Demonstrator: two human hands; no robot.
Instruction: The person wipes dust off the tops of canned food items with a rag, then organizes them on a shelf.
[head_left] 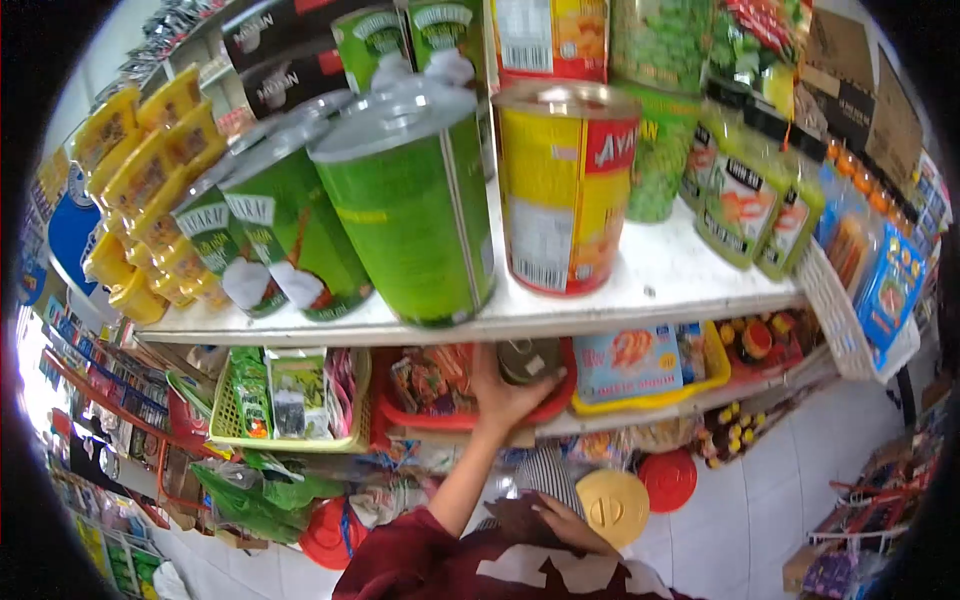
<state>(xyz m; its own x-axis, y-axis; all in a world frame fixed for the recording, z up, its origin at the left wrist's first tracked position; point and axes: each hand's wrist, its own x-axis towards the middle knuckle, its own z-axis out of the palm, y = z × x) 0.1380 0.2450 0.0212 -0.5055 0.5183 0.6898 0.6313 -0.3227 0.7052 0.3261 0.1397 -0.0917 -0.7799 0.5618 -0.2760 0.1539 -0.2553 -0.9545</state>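
Observation:
My left hand [503, 396] reaches under the upper shelf into a red basket [455, 418]. Its fingers and thumb are around a dark, round can [528, 362], whose label I cannot read. Packets of food [435, 378] lie in the same basket, left of the hand. Close to my body, my right hand [568, 522] hangs low with its fingers loosely stretched and nothing visible in it.
Large green cans [405, 200] and a yellow-red can [565, 190] stand along the white shelf [660, 290] above. A pale yellow basket [290, 440] and a yellow tray [660, 398] flank the red one. Round lids [612, 508] are below.

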